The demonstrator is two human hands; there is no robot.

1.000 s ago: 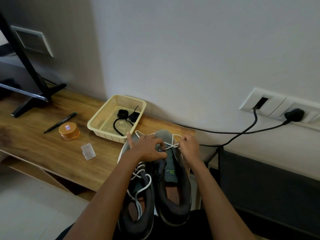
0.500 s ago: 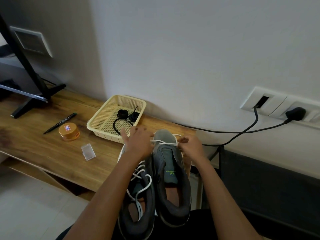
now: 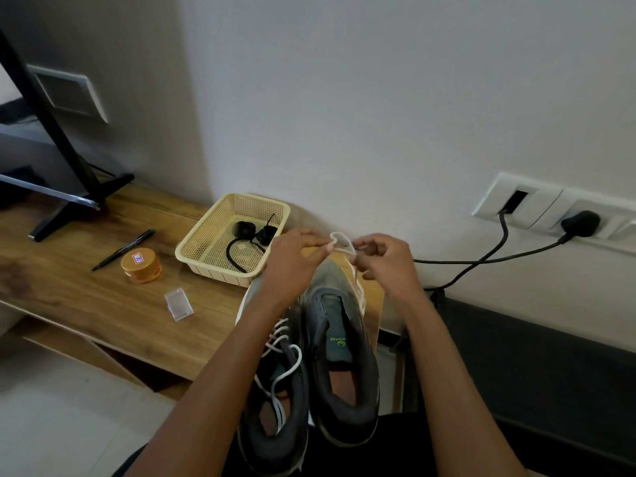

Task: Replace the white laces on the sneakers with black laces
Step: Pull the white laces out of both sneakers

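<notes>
One long wooden surface runs along the wall, streaky grain, its left end cut off by the frame. Two grey sneakers sit at its right end, heels nearest, padded dark collars up. The left sneaker has its toe hidden behind the forearm, and a white lace is threaded through it. The right sneaker shows a bare tongue with a small green logo too blurred to read.

Far behind them sits the cream mesh basket, rectangular, perforated plastic. Inside are the black laces, coiled in small bundles with one loose loop.

Now the hands, raised over the toes. The left hand pinches a loop of the white lace between thumb and fingertip. The right hand has its fingers curled around the other side of it, and the cord trails down the right sneaker's right flank. Where its end goes is hard to make out.

Left of the basket is a round orange tin with a glossy lid. A slim black pen lies just beyond it, and a small clear plastic box lies nearer.
</notes>
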